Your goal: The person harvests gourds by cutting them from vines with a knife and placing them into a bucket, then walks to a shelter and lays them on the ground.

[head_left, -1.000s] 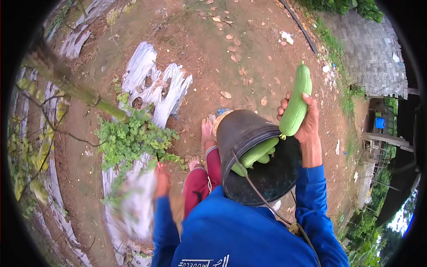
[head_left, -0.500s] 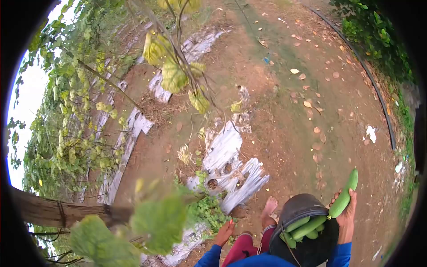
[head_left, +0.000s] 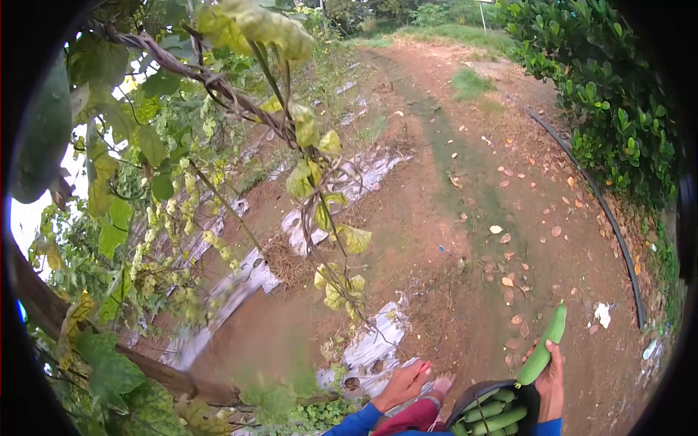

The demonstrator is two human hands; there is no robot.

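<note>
My right hand (head_left: 552, 376) is wrapped round a long green cucumber (head_left: 544, 349), held tilted above the rim of a black bucket (head_left: 456, 416). Several more green cucumbers (head_left: 502, 420) lie inside the bucket, which stands close against my body. My left hand (head_left: 401, 385) is closed, over my leg to the left of the bucket. From its fingers a small red tip (head_left: 425, 367) sticks out; the rest of that thing is hidden.
Climbing vines with yellowing leaves (head_left: 334, 287) hang ahead and left, over a wooden pole (head_left: 174, 372). Torn plastic sheeting (head_left: 374, 338) covers parts of the soil. A black hose (head_left: 607, 211) runs along the right beside a leafy bush (head_left: 611, 109).
The view has tipped up, showing more of the path ahead. My left hand has come up and forward. The cucumber in my right hand has shifted slightly left and down in view.
</note>
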